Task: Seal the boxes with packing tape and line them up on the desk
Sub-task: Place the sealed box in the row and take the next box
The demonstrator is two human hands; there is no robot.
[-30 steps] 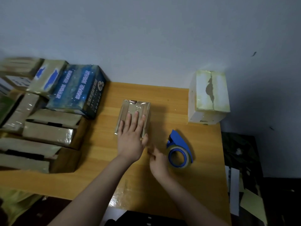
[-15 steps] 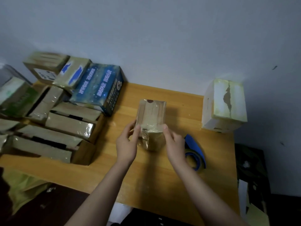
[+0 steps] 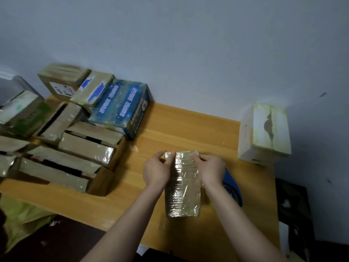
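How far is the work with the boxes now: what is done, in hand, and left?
Done: the white box looks taped. In hand: the left hand and right hand grip the tape-wrapped small box. Left: the box pile, some flaps gaping, is not lined up.

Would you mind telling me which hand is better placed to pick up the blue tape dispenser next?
Probably the right hand. The blue tape dispenser lies just beside its wrist, while the left hand grips the far side of the taped box, which sits between it and the dispenser.
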